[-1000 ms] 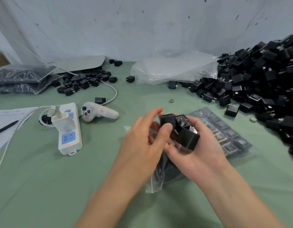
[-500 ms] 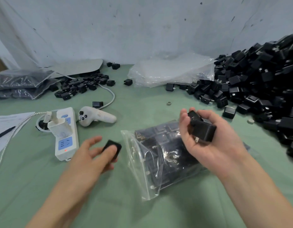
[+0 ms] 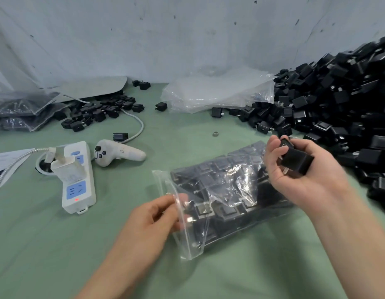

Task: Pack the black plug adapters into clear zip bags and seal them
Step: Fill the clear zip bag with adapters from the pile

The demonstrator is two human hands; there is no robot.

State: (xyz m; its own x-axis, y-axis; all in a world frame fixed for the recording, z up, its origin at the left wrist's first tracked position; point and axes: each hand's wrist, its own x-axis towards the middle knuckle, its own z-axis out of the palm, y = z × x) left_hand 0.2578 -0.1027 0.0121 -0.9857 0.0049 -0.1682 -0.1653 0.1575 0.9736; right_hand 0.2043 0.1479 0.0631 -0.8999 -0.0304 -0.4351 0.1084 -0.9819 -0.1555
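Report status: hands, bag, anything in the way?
Left hand pinches the zip bag at its open mouth. Right hand grips black adapters over the bag. Bag well filled, unsealed. Nothing else at the mouth.

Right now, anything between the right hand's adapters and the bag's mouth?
Nothing visible. The right hand holds black plug adapters over the right end of the clear zip bag; the left hand pinches its mouth.
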